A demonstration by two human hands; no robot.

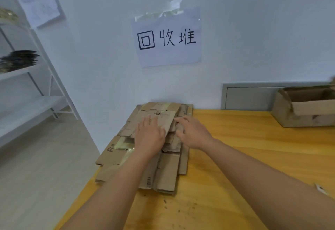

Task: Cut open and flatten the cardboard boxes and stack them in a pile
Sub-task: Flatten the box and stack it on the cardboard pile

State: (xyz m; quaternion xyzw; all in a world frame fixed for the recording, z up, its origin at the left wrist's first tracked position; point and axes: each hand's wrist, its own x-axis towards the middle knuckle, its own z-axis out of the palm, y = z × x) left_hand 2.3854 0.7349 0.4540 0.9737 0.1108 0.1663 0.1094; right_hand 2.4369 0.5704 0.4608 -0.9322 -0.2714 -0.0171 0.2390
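A pile of flattened cardboard boxes (116, 154) lies at the left end of the wooden table (253, 157), against the wall. The topmost flattened piece (163, 119) sits near the pile's far end. My left hand (149, 137) lies flat on that piece with fingers straight, pressing down. My right hand (193, 132) rests at the piece's right edge, its fingers lightly bent against the cardboard layers. An unflattened open cardboard box (304, 106) stands at the table's far right.
A paper sign (167, 36) with handwritten characters is taped to the wall above the pile. White shelving (36, 77) stands to the left on the floor. A grey wall panel (248, 97) sits behind the table. Small debris marks the table near me (179, 209).
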